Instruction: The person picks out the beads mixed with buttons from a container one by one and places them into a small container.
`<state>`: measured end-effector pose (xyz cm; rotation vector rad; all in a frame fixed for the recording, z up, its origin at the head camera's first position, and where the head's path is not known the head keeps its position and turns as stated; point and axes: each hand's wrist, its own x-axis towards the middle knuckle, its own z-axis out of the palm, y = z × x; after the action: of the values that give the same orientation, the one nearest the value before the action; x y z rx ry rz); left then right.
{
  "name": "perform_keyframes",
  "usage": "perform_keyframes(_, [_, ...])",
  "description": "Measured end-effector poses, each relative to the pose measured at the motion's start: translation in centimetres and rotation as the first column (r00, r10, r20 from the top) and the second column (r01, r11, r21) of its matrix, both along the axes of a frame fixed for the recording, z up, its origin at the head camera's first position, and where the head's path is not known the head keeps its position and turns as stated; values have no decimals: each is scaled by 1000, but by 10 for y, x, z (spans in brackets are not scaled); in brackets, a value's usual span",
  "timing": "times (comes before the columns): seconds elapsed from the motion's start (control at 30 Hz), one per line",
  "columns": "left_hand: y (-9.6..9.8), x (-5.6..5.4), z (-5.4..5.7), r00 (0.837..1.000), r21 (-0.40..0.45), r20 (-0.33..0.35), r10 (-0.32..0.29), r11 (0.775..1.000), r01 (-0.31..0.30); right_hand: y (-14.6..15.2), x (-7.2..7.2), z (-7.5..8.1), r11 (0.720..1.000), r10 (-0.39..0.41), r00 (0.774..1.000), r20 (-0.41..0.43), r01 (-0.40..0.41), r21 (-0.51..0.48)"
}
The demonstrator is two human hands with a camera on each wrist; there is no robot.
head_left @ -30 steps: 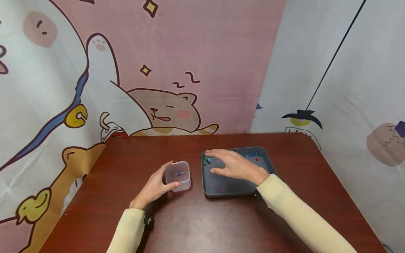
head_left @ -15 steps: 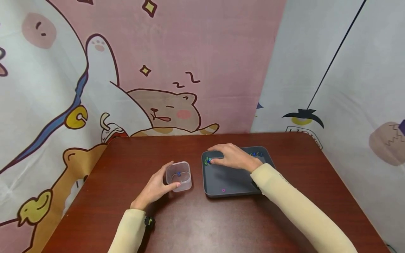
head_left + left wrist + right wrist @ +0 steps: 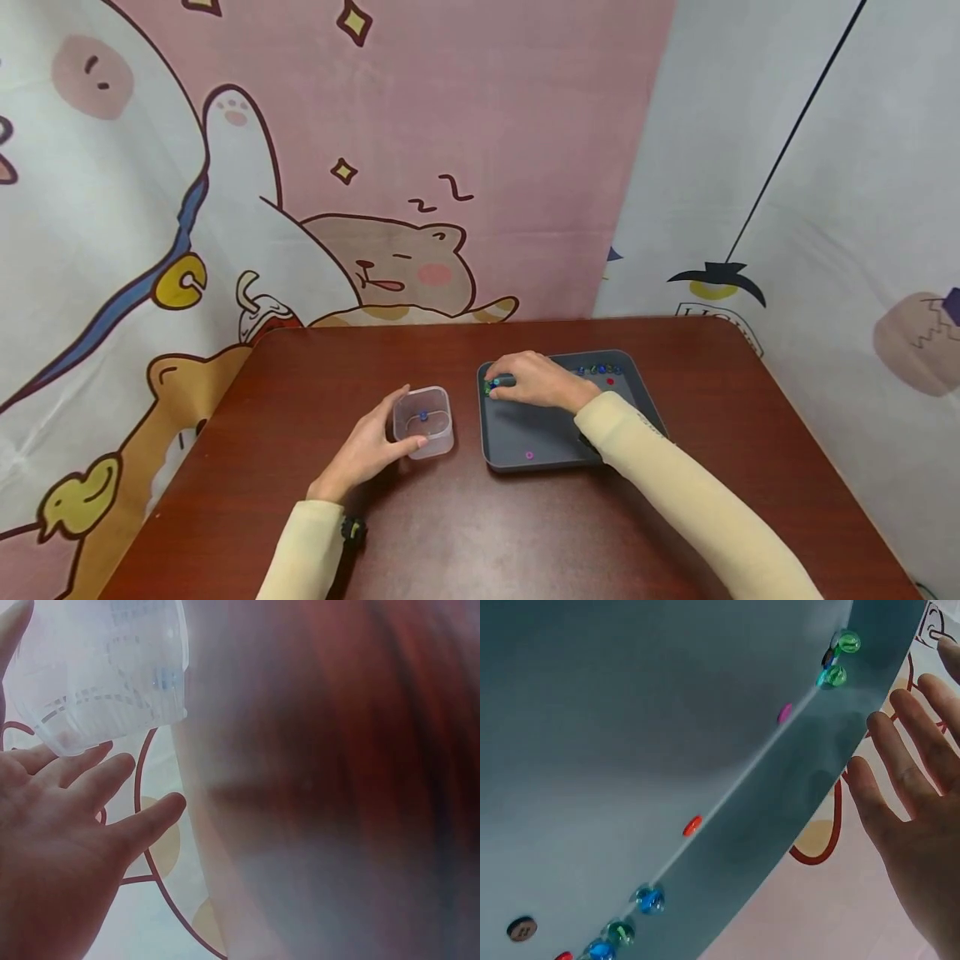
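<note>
My left hand [image 3: 366, 446] holds a clear plastic box [image 3: 437, 447] at its left side, thumb in front and fingers behind. One blue marble [image 3: 423, 415] lies inside the box. In the left wrist view the box [image 3: 97, 682] stands between the thumb and the outstretched fingers [image 3: 150, 825]. My right hand [image 3: 536, 381] reaches over the grey tray [image 3: 525, 429], thumb and fingertips parted around a small cluster of marbles [image 3: 492, 386] in the far left corner. From the right wrist, straight fingers [image 3: 911, 769] show near the tray wall, with green marbles [image 3: 847, 641] just past them.
A row of marbles [image 3: 602, 368] lines the tray's far wall, a red button [image 3: 611, 382] nearby. One pink ring-like piece [image 3: 529, 455] lies near the front edge. A brown button [image 3: 522, 928] shows in the right wrist view. The brown table [image 3: 450, 533] meets a printed cloth behind.
My right hand has moved left across the tray and down to the corner cluster, its thumb and fingers drawing closer around it. My left hand and the box stay put.
</note>
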<state>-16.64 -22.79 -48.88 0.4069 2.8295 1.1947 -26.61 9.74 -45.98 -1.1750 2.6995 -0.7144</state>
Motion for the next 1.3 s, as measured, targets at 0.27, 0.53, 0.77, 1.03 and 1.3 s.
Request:
perform_keyframes(0.27, [-1, 1, 1, 1000, 11, 1, -9, 1000, 9, -8, -2, -10, 1000, -18, 1000, 25, 18, 11])
perform_keyframes(0.53, [0, 2, 2, 1000, 12, 8, -13, 1000, 13, -9, 1, -18, 999, -22, 999, 25, 21, 26])
perform_keyframes(0.77, [0, 1, 1, 1000, 16, 10, -8, 1000, 8, -11, 1, -22, 999, -22, 1000, -16, 23, 36])
perform_keyframes(1.03, [-1, 0, 0, 1000, 5, 12, -3, 1000, 3, -13, 1, -23, 998, -52, 998, -39, 54, 44])
perform_keyframes(1.3, [1, 1, 2, 1000, 18, 20, -3, 1000, 2, -15, -2, -31, 996, -67, 993, -93, 72, 54])
